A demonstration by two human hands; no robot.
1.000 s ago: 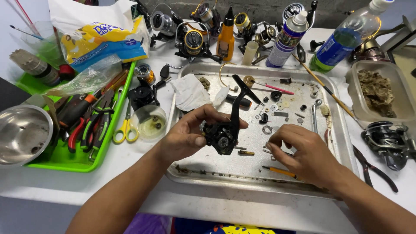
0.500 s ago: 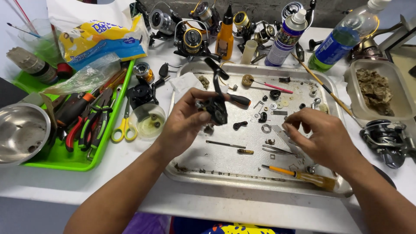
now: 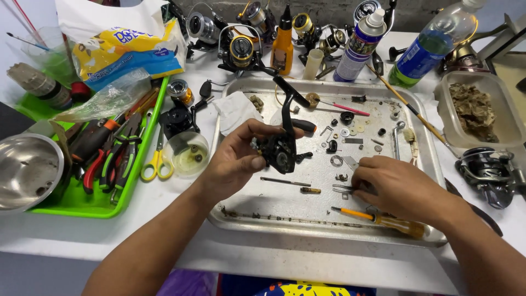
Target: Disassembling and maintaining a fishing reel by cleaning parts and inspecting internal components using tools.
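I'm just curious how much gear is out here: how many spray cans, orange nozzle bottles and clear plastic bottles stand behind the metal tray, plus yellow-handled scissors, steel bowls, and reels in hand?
Spray can: 1
Orange nozzle bottle: 1
Clear plastic bottle: 1
Yellow-handled scissors: 1
Steel bowl: 1
Black reel body, held in the left hand: 1
Total: 6

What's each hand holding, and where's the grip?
Left hand holds the black reel body by its lower housing, thumb on its front. Right hand rests fingertips on small parts on the metal tray; any grip cannot be told.
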